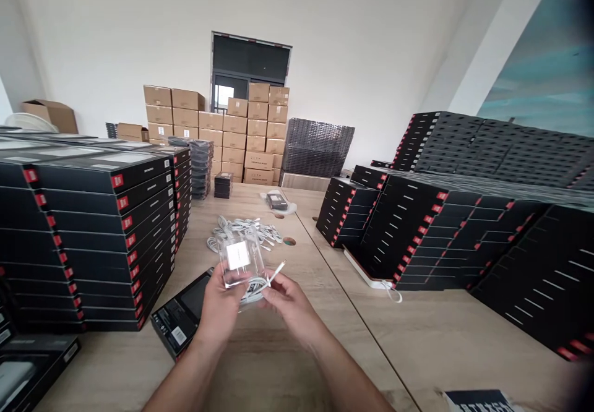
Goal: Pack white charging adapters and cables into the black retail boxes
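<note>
In my left hand (223, 304) is a clear plastic tray (257, 252) with a white charger plug (238, 256) seated in it. My right hand (288, 304) pinches a coiled white cable (254, 289) at the tray's near end. One end of the cable, with its metal connector, sticks out up and to the right. Whether the coil lies inside the tray or against it, I cannot tell. Beyond the tray lies a loose heap of white cables (266, 231) on the wooden table (278, 369). A flat black box (179, 319) rests under and beside my left forearm.
Tall stacks of black boxes with red corners stand at left (88, 232) and right (408, 226). A white-edged tray (364, 270) with a cable loop sits before the right stacks. Farther back are a plastic-wrapped black item (277, 200) and brown cartons (234, 133).
</note>
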Available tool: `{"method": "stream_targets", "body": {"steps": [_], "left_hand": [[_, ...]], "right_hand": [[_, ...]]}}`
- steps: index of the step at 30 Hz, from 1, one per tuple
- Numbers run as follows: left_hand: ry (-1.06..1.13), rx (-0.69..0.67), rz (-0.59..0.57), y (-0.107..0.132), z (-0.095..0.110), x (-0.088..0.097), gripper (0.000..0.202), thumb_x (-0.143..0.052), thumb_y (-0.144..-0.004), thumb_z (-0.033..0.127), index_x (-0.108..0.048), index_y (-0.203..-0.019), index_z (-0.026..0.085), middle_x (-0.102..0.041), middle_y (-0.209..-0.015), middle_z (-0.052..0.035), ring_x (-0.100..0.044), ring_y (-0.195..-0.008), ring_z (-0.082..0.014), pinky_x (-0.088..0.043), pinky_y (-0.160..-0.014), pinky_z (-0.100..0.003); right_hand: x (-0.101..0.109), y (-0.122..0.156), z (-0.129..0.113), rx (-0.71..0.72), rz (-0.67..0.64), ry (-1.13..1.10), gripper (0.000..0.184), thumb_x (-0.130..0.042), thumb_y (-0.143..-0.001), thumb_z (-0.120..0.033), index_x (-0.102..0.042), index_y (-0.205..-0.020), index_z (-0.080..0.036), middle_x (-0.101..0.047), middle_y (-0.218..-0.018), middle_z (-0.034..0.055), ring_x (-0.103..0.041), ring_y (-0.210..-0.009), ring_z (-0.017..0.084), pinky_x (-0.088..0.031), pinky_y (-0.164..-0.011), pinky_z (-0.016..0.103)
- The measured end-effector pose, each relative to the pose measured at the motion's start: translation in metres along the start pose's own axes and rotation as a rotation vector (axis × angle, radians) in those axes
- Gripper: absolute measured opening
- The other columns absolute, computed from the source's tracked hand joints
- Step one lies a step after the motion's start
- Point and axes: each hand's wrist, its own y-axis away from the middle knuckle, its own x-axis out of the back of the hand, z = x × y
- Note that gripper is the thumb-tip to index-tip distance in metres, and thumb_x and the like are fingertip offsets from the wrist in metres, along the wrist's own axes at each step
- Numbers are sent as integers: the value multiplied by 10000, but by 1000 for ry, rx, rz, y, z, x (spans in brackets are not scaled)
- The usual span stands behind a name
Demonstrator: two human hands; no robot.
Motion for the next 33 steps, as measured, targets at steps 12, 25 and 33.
{"method": "stream_targets", "body": {"steps": [12, 25, 33], "left_hand": [[377, 221, -223, 3, 23, 13, 712, -763, -582, 147, -580, -1262, 249, -736, -1062, -54, -701, -848, -212, -531, -763, -316], [259, 76, -221, 11, 19, 2, 743, -807, -628, 217, -546, -1321, 276, -728, -1093, -47, -680, -885, -189, -512, -820, -290], [254, 99, -209, 10, 14, 3, 725, -804, -615, 209, -567, -1298, 265, -722, -1116, -65, -689, -913, -222, -506, -862, -337]], "right_hand": [[-1, 11, -4, -128, -23, -105, 384, -761, -682, -274, -732, -1059, -206, -738, -924, 43, -653, -825, 201, -511, -732, 323], [2, 3, -2, 90, 364, -90, 281, -809, -643, -393, -703, -791, -180, -626, -655, -2, -529, -591, 139, -351, -486, 224], [0, 3, -2, 114, 345, -26, 290, -767, -693, -410, -695, -849, -176, -617, -652, -4, -517, -576, 134, -383, -498, 231]]}}
